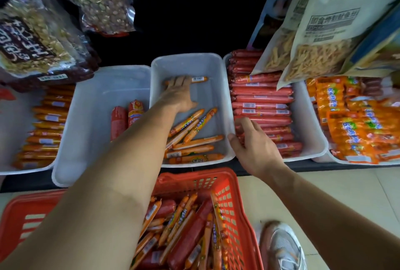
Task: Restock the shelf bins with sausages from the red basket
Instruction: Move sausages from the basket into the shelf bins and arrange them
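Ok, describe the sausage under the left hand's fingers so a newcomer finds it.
Above the red basket, take the white bin the left hand reaches into. The sausage lies crosswise at its far end, alone, barcode showing, away from the near-end orange pile.

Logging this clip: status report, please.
Left hand on sausage at bin back, grip unclear. Right hand holds bin rim. Basket full. Nothing in the way.

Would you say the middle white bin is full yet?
No, mostly empty: the middle bin shows bare floor, few orange sausages near front.
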`<state>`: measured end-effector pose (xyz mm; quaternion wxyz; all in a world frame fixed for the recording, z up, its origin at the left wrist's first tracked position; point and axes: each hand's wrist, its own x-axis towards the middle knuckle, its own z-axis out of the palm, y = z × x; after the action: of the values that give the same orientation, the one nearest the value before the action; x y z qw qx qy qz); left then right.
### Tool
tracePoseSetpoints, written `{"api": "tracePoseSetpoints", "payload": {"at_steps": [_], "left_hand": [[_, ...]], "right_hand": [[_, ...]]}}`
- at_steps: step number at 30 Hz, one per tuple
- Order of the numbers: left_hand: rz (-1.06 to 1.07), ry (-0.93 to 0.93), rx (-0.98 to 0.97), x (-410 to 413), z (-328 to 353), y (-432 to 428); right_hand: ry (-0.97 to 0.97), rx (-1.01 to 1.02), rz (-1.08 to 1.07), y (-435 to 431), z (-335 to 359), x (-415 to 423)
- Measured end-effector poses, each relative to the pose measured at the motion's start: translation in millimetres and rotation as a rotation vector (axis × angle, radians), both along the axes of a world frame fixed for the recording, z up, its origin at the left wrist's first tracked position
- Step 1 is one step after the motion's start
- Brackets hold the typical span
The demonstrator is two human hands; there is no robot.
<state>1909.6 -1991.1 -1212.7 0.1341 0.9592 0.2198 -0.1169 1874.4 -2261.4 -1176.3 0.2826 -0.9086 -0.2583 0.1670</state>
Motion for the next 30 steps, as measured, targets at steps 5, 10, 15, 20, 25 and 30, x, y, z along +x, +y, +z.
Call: {"api": "tracePoseSetpoints", "payload": {"at_steps": [5,10,15,20,25,30], "left_hand": [[-0.029,0.023,0.042,-17,3,-19],[-0.128,0.066,0.061,-51,13,-27],[-0.182,0.168,0.038,-79,17,-32],[-0.187,0.103,-0.134,-82,20,-31],[-0.141,0.030,-0.198,-77,22,-30],[-0.105,0.012,-0.172,-82,18,-35]], "right_hand": [[0.000,-0.016,0.025,-4,-1,0],[0.042,-0.027,0.005,-3,3,0],[0.059,-0.029,-0.007,-2,4,-1],[0.065,-0.033,-0.026,-2,5,-1],[0.073,-0.039,-0.027,0,4,-1],[0.074,-0.044,-0.026,0,4,0]]}}
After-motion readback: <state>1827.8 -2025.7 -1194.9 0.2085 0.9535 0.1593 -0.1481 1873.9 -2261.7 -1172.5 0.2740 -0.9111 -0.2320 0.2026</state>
